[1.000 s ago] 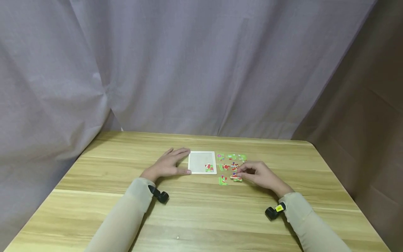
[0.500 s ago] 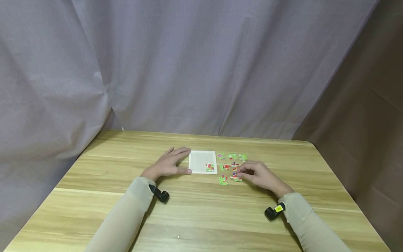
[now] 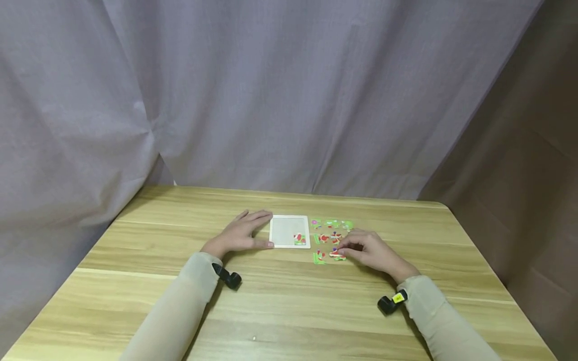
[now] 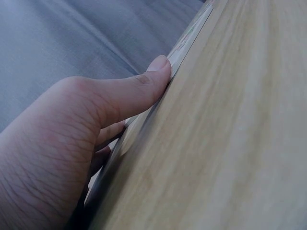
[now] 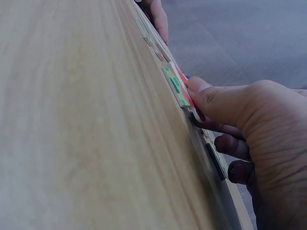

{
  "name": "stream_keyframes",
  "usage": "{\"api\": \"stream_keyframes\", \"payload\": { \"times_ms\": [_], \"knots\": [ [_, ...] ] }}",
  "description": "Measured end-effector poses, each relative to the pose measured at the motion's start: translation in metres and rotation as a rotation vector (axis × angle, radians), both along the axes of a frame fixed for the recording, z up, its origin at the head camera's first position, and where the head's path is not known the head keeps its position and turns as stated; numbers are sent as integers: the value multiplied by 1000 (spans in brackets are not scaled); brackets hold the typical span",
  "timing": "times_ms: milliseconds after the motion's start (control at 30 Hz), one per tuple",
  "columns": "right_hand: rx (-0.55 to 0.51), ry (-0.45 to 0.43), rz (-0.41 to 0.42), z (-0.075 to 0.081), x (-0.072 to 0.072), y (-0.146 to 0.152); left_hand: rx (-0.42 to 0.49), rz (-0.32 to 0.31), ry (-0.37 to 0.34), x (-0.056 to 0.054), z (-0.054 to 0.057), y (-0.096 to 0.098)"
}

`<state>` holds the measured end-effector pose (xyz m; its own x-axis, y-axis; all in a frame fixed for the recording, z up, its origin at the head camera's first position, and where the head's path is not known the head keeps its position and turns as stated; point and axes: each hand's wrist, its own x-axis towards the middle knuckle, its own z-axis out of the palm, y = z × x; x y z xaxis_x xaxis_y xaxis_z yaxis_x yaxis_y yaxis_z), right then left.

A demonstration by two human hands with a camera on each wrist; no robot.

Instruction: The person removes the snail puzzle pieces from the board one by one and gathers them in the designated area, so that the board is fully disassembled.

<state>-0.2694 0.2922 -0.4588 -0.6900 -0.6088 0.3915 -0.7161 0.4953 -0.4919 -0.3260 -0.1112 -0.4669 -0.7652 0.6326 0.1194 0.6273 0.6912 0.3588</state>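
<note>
A white-rimmed square puzzle tray (image 3: 282,246) lies on the table, with one picture piece (image 3: 300,239) in its lower right corner. My left hand (image 3: 241,234) rests at the tray's left side, fingers stretched to the upper left corner and thumb (image 4: 144,86) on the lower left one. To the right, my right hand (image 3: 370,250) pinches a red, white and green puzzle piece (image 5: 181,88) between thumb and fingers, low over the table. Its far side is hidden by the fingers. Other puzzle pieces (image 3: 322,239) lie flat between the tray and this hand.
A top row of green pieces (image 3: 331,223) and a lower left piece (image 3: 319,257) belong to the loose group right of the tray. Grey curtains (image 3: 289,100) hang behind the wooden table (image 3: 289,306) and at its sides.
</note>
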Motion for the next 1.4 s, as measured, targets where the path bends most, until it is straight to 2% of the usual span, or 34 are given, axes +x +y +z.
{"api": "stream_keyframes", "payload": {
  "times_ms": [233,467,733,1033,1400],
  "knots": [
    [1,89,1,-1,-4,2,6,3,4,0,2,2],
    [10,45,-19,-4,-1,3,7,-9,-4,1,2,2],
    [15,49,-37,-3,0,4,8,-10,2,0,0,4],
    [7,37,-21,-8,-1,1,-5,-9,6,2,1,-1],
    [11,44,-16,-4,-1,1,-7,3,-1,2,1,-1]
  ]
}}
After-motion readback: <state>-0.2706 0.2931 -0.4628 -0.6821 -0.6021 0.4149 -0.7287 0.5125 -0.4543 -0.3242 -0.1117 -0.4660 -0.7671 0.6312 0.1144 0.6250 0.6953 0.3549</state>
